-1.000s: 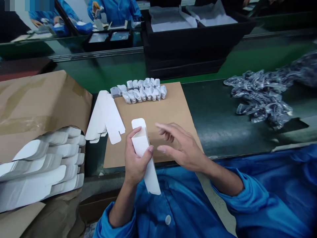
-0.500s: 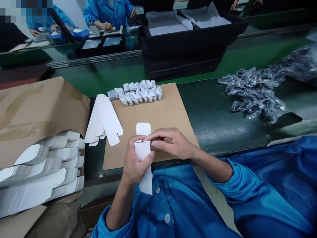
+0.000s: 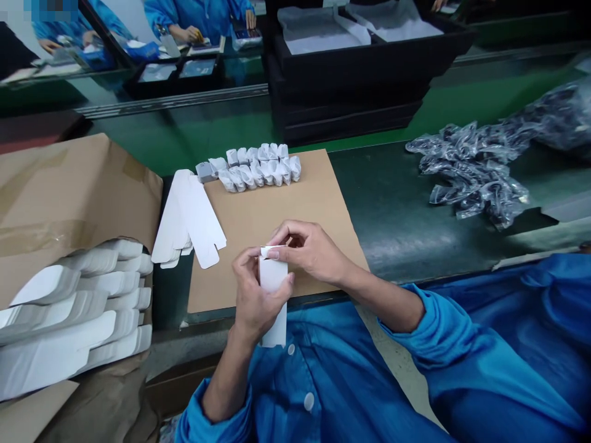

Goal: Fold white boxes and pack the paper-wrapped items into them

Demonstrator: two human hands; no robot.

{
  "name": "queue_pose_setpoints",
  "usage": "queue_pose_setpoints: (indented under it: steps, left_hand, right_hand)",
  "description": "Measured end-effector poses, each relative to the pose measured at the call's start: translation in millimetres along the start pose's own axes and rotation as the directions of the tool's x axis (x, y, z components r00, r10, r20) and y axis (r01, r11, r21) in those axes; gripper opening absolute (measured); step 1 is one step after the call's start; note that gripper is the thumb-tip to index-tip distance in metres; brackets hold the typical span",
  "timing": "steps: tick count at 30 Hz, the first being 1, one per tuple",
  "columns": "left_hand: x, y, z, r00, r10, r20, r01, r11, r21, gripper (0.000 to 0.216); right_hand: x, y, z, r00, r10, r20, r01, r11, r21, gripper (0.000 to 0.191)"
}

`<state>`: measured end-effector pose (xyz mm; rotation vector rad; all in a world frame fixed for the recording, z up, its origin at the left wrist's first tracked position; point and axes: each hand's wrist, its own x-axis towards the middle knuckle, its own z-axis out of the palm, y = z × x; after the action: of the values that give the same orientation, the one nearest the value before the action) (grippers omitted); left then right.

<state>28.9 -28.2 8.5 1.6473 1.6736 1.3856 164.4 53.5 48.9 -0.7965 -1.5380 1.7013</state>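
Note:
My left hand (image 3: 258, 295) is closed around a slim white carton (image 3: 274, 274), held upright over the front edge of the cardboard sheet (image 3: 258, 215). At the carton's top end, my right hand (image 3: 311, 252) pinches the white end flap (image 3: 272, 251), which is bent over toward me. Left of my hands lie flat white carton blanks (image 3: 201, 221), loosely stacked and partly on the sheet. Two rows of small wrapped pieces (image 3: 258, 171) stand along the sheet's far edge.
A brown box (image 3: 83, 191) packed with white carton blanks (image 3: 115, 283) stands at the left. Plastic-bagged dark items (image 3: 480, 169) lie on the right of the green bench (image 3: 383, 209). Stacked black trays (image 3: 341, 80) stand behind. Co-workers in blue (image 3: 198, 18) sit across the line.
My right hand has folded the carton's upright end flap down over the opening and now grips it. The left hand still holds the carton. The view has shifted slightly.

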Motion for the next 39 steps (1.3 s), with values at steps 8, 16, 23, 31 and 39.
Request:
queue_pose_setpoints:
  steps: [8, 16, 23, 31, 39]
  left_hand:
    - [-0.7, 1.1, -8.5, 0.983, -0.058, 0.173, 0.037, 0.991, 0.126, 0.080]
    - [-3.7, -5.9, -0.3, 0.962, -0.144, 0.231, 0.146, 0.989, 0.008, 0.066]
    - [42.0, -34.5, 14.7, 0.870, -0.480, -0.114, 0.398, 0.819, -0.414, 0.039]
    - [33.6, -36.6, -5.5, 0.999, 0.036, -0.017, -0.026, 0.909, 0.415, 0.050]
    - [20.3, -32.0, -20.5, 0.668, 0.262, 0.697, -0.671, 0.617, 0.411, 0.045]
  right_hand:
    - [-16.0, 13.0, 4.6, 0.940, -0.340, 0.009, 0.330, 0.906, -0.265, 0.011]
    - [-24.1, 36.6, 0.7, 0.860, -0.495, 0.123, 0.478, 0.696, -0.537, 0.020]
    - [85.9, 9.1, -77.5, 0.977, -0.139, -0.164, -0.070, 0.515, -0.854, 0.053]
    - [139.6, 25.8, -127.2, 0.970, -0.120, -0.213, -0.159, 0.353, -0.922, 0.054]
    - [23.5, 8.6, -135.2, 0.989, -0.070, 0.127, 0.135, 0.134, -0.982, 0.055]
